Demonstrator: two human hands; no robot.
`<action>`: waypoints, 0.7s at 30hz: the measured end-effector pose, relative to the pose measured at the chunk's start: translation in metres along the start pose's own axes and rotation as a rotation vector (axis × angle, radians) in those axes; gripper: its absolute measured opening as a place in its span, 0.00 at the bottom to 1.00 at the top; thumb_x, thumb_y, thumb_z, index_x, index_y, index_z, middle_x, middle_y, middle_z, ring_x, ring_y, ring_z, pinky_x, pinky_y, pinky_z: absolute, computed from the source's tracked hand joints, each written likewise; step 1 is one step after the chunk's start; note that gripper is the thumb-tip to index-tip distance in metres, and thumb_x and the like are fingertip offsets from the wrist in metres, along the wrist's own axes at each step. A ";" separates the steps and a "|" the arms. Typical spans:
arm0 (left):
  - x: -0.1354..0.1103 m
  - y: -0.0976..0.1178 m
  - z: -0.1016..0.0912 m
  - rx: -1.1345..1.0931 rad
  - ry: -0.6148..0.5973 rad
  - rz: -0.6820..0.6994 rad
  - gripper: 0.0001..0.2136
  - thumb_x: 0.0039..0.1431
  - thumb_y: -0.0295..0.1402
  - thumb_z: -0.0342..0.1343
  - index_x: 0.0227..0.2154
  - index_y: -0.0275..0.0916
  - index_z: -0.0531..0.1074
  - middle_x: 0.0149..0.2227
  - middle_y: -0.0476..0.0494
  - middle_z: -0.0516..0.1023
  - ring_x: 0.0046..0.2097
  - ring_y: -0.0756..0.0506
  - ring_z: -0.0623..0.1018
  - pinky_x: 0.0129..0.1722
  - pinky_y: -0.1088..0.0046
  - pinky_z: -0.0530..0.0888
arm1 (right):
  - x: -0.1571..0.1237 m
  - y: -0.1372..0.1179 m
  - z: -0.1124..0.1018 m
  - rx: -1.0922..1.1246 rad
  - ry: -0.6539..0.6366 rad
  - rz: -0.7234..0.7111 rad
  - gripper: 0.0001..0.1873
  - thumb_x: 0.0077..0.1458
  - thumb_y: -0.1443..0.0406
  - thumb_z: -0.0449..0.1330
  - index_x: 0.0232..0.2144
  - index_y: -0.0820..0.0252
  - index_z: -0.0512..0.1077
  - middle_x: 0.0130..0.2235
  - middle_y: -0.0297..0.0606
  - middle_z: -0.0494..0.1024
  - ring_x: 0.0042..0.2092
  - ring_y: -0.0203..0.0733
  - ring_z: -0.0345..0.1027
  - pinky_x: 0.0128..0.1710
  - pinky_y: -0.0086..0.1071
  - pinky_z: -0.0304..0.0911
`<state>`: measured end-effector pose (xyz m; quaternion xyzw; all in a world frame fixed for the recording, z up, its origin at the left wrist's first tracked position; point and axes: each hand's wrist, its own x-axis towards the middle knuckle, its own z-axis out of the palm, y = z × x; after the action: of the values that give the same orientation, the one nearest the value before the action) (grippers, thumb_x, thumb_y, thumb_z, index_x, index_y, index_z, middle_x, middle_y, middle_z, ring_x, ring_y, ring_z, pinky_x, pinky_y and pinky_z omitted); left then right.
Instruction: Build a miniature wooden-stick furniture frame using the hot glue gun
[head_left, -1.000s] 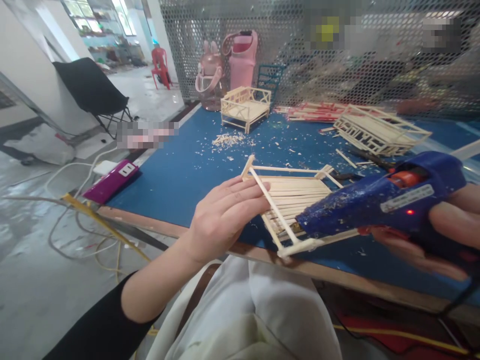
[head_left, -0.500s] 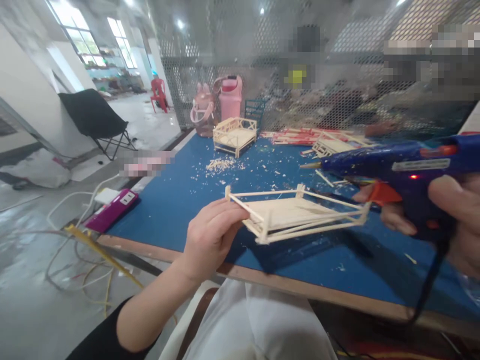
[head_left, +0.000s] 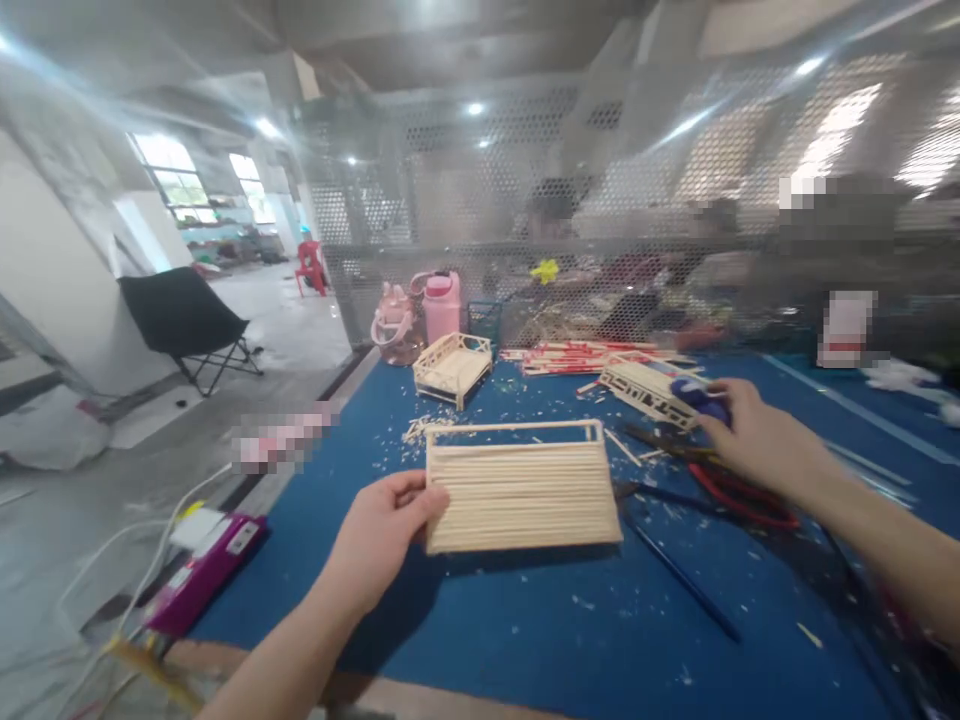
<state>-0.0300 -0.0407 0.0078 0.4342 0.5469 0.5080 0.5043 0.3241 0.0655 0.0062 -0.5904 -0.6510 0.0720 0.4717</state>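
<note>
My left hand [head_left: 379,535] pinches the left edge of a flat panel of pale wooden sticks [head_left: 521,487], held slats-up just above the blue table [head_left: 525,630]. A thin rail runs along the panel's far side. My right hand [head_left: 754,440] is stretched out to the right and back, its fingers closed round the blue glue gun [head_left: 697,393], which is low over the table beside another stick frame [head_left: 641,385]. The gun's dark cord [head_left: 679,572] trails across the table.
A small finished stick bed [head_left: 452,365], pink bottles [head_left: 431,310] and a pile of red sticks [head_left: 592,355] stand by the mesh screen [head_left: 600,260]. Red-handled pliers [head_left: 742,495] lie near my right arm. A purple power strip [head_left: 206,570] sits at the table's left corner.
My right hand has carried the glue gun away from the panel to the far right of the table. My left hand has turned the panel flat, slats up. The view has tipped upward.
</note>
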 end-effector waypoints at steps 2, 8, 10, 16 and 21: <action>0.002 0.003 -0.004 -0.034 -0.064 -0.108 0.18 0.40 0.42 0.69 0.33 0.36 0.80 0.33 0.40 0.84 0.31 0.43 0.81 0.35 0.68 0.77 | 0.004 0.000 0.003 -0.100 -0.032 -0.019 0.07 0.48 0.62 0.60 0.32 0.54 0.66 0.26 0.38 0.73 0.24 0.45 0.63 0.29 0.35 0.51; 0.019 0.009 -0.010 -0.012 -0.184 -0.243 0.19 0.41 0.43 0.69 0.35 0.36 0.79 0.34 0.39 0.84 0.33 0.42 0.82 0.36 0.69 0.77 | 0.014 0.005 0.002 -0.271 -0.119 -0.071 0.13 0.51 0.60 0.55 0.39 0.56 0.68 0.40 0.42 0.79 0.37 0.48 0.73 0.38 0.38 0.65; 0.027 0.014 -0.007 0.013 -0.228 -0.257 0.20 0.41 0.43 0.69 0.34 0.35 0.80 0.34 0.39 0.84 0.33 0.42 0.81 0.35 0.70 0.76 | 0.025 0.007 0.003 -0.322 -0.096 -0.058 0.16 0.53 0.60 0.52 0.44 0.57 0.67 0.43 0.44 0.78 0.40 0.48 0.73 0.41 0.39 0.66; 0.047 0.025 0.012 0.000 -0.284 -0.287 0.17 0.36 0.40 0.71 0.29 0.34 0.79 0.28 0.40 0.83 0.28 0.46 0.79 0.29 0.74 0.74 | 0.079 0.017 0.020 -0.482 -0.176 0.021 0.14 0.49 0.65 0.54 0.39 0.58 0.72 0.44 0.48 0.79 0.44 0.54 0.73 0.42 0.43 0.66; 0.048 0.016 0.017 0.019 -0.283 -0.298 0.22 0.31 0.44 0.72 0.28 0.33 0.79 0.25 0.43 0.81 0.24 0.49 0.76 0.24 0.77 0.70 | 0.068 -0.001 0.021 -0.497 -0.246 0.034 0.21 0.54 0.62 0.52 0.47 0.65 0.70 0.51 0.58 0.73 0.51 0.64 0.68 0.48 0.52 0.61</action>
<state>-0.0194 0.0100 0.0187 0.4204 0.5335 0.3565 0.6415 0.3179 0.1319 0.0313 -0.6855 -0.6912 -0.0108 0.2284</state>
